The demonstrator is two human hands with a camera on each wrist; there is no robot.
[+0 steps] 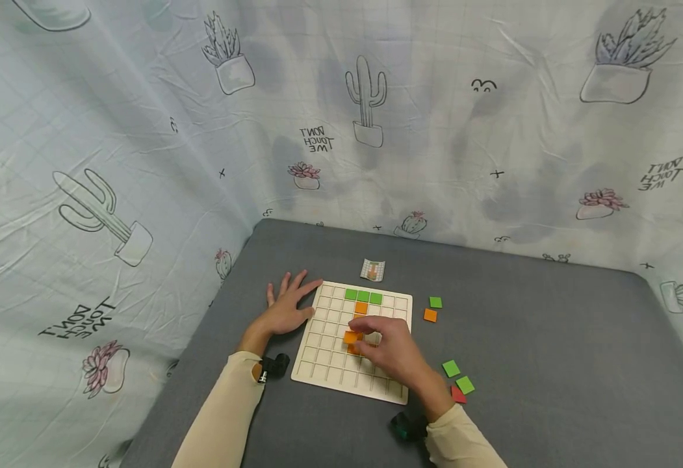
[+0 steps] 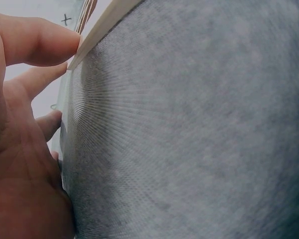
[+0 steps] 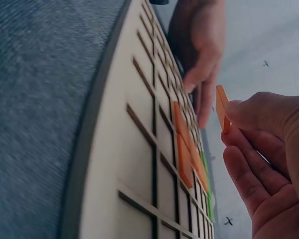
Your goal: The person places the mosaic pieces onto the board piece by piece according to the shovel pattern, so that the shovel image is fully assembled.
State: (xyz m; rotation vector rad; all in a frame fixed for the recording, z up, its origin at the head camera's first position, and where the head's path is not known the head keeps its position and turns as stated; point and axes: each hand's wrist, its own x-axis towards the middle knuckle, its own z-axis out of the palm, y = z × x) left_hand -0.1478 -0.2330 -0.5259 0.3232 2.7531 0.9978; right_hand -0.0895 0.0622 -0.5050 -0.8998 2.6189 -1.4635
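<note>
A pale wooden grid board (image 1: 318, 372) lies on the grey table, with a short row of green tiles (image 1: 363, 296) near its far edge. Below that row, orange tiles (image 1: 361, 307) form a column, partly hidden by my right hand (image 1: 392, 348). That hand pinches a square orange tile (image 3: 221, 109) between thumb and fingertips, raised over the board in the right wrist view. My left hand (image 1: 285, 311) rests at the board's left side with fingers spread. In the left wrist view its thumb (image 2: 45, 42) and index fingertip touch the board's edge.
A small card with a coloured grid pattern (image 1: 373, 270) lies beyond the board. To the right are loose tiles: a green one (image 1: 435, 302) beside an orange one (image 1: 430, 315), and nearer, two green (image 1: 450, 368) and a red one (image 1: 458, 394). Printed cloth hangs behind the table.
</note>
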